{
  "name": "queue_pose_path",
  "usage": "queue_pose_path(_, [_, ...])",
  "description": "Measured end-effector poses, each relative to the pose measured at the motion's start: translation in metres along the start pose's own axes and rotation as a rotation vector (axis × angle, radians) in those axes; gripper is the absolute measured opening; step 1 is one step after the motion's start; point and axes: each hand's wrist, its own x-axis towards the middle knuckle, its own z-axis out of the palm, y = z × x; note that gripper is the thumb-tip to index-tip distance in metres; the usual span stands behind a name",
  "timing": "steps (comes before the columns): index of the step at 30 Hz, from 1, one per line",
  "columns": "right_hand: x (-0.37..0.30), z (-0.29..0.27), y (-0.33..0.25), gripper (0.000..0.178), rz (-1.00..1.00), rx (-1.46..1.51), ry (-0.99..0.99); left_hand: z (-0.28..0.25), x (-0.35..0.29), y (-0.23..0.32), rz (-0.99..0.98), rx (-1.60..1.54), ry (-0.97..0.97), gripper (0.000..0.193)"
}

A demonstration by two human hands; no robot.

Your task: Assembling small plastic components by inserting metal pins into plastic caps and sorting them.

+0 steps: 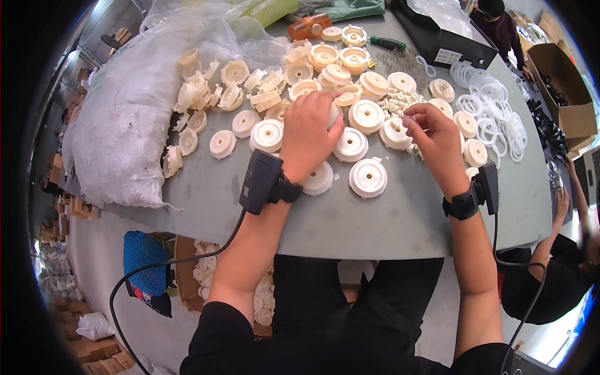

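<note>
On my remote feed, the left hand [310, 129] gripped a cream wheel [333, 115] left of the peg heap [400, 101], seemingly to steady it; the right hand [434, 132], fingertips bunched, hung beside that heap, holding what I couldn't tell

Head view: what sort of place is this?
Probably a factory floor or workshop for assembling small plastic parts: cream plastic wheels are spread across a grey table, white rings are heaped at its right, and another worker stands beyond.
</note>
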Motion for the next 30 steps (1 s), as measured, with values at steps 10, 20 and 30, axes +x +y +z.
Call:
queue_pose_path(10, [0.028, -0.089, 0.031, 0.023, 0.066, -0.040, 0.470, -0.001, 0.000, -0.007, 0.013, 0.002, -0.029, 0.025])
queue_pose_path(20, [-0.088, -0.177, 0.044, 0.022, 0.325, -0.405, 0.343, 0.001, 0.000, -0.013, 0.057, -0.003, -0.025, 0.020])
queue_pose_path(30, [-0.136, -0.156, 0.059, 0.026, 0.409, -0.616, 0.372, 0.001, -0.001, -0.010, 0.105, 0.031, 0.010, 0.022])
